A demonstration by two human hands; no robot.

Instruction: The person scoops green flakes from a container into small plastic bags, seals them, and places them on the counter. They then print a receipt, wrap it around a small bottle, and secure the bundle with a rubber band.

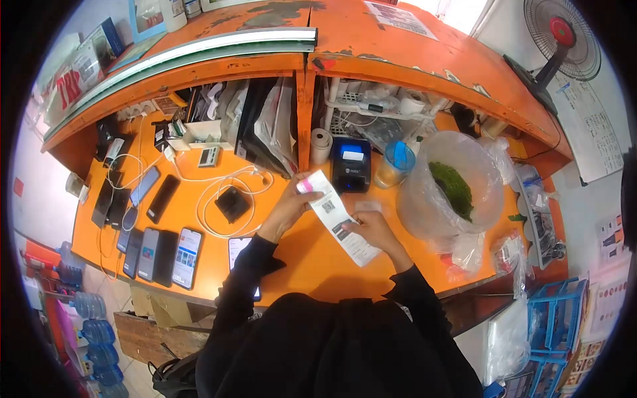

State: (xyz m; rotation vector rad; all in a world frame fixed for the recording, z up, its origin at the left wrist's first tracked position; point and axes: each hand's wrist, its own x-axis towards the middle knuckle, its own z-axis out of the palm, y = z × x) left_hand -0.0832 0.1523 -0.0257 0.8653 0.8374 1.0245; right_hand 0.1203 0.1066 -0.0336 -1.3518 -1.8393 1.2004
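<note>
A long white paper receipt (340,213) with a printed square code and a pink patch at its upper end is stretched at a slant between my hands. My left hand (290,207) pinches its upper left end. Lower down, my right hand (373,229) grips the right edge, thumb lying on the print. Just beyond the paper stands a small black receipt printer (351,166) with a white slip on top. Partly under my left forearm lies a phone (239,249) with a lit screen.
Several phones (186,259) and white cables (212,199) lie on the orange desk (318,278) at left. Right of the printer stand a blue-lidded cup (397,166) and a large plastic-lined bucket (424,199) holding something green. An orange shelf (424,73) overhangs the back; a fan (563,40) stands on it.
</note>
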